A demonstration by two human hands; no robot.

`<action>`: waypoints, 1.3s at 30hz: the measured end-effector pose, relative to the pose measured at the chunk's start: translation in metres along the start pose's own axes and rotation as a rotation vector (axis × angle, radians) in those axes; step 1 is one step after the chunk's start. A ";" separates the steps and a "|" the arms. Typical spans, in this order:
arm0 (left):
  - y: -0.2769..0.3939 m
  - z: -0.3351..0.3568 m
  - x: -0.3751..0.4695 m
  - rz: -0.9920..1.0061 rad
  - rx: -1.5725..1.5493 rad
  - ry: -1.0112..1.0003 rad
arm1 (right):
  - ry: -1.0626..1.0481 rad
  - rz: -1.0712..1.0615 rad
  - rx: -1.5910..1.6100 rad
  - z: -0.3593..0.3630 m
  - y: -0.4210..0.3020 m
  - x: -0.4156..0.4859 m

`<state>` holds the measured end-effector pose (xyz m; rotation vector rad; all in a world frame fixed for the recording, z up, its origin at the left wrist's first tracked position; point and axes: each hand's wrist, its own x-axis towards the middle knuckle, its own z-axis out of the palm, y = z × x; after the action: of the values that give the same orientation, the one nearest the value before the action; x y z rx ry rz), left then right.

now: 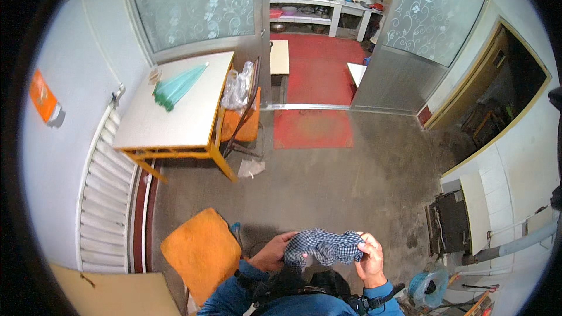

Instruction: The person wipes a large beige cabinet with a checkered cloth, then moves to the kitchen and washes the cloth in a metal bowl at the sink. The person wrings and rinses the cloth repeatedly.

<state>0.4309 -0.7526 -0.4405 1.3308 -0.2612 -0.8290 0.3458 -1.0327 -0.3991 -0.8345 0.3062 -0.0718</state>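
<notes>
A bunched dark-blue and white checked cloth (325, 245) is stretched between my two hands, close in front of my body. My left hand (274, 252) grips its left end, with part of the hand behind the folds. At the right end, my right hand (371, 256) pinches the fabric between thumb and fingers. The cloth hangs crumpled, so its exact kind cannot be told. To the left of my left hand stands a chair with an orange seat (204, 252).
A white-topped table (175, 127) at the left bears a folded teal umbrella-like item (180, 85). Beside it, a chair (241, 125) holds a plastic bag (238, 87). A radiator (107, 197) lines the left wall. Red mats (312, 129) lie at the kitchen doorway; a black stove-like box (450, 221) stands right.
</notes>
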 end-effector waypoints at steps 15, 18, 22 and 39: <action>0.133 -0.113 0.300 -0.164 -0.657 -0.005 | 0.245 -0.094 0.043 0.018 -0.107 0.397; 0.183 -0.146 0.361 -0.028 -0.099 0.175 | 0.238 -0.061 0.012 0.023 -0.148 0.491; 0.238 -0.186 0.419 -0.109 -0.535 0.379 | 0.105 -0.195 -0.629 0.043 -0.194 0.600; 0.406 -0.406 0.887 -0.198 -0.413 0.066 | -0.048 -0.148 -1.071 0.120 -0.247 1.016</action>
<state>1.4498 -1.0318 -0.4189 1.0011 0.0948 -0.9436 1.3642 -1.2972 -0.3840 -1.9189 0.2242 -0.0198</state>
